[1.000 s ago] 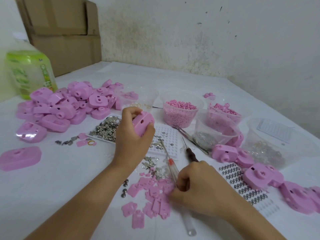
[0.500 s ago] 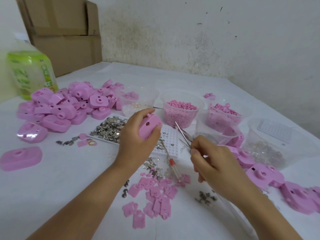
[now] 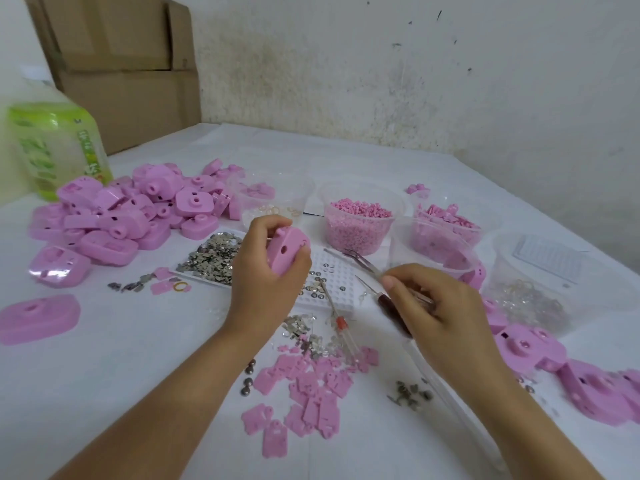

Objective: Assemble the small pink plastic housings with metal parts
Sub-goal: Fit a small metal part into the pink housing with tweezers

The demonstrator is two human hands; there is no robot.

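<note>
The left grip curls round a pink housing and holds it raised above the white pegged tray on the surface. The right grip pinches metal tweezers. Their tips point toward the housing, near it but apart. Flat pink plates lie between the forearms.

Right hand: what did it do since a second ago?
The right hand left the flat pink pieces, moved up and away, and picked up the tweezers, which it now pinches. The left hand still holds the pink housing raised.
</note>
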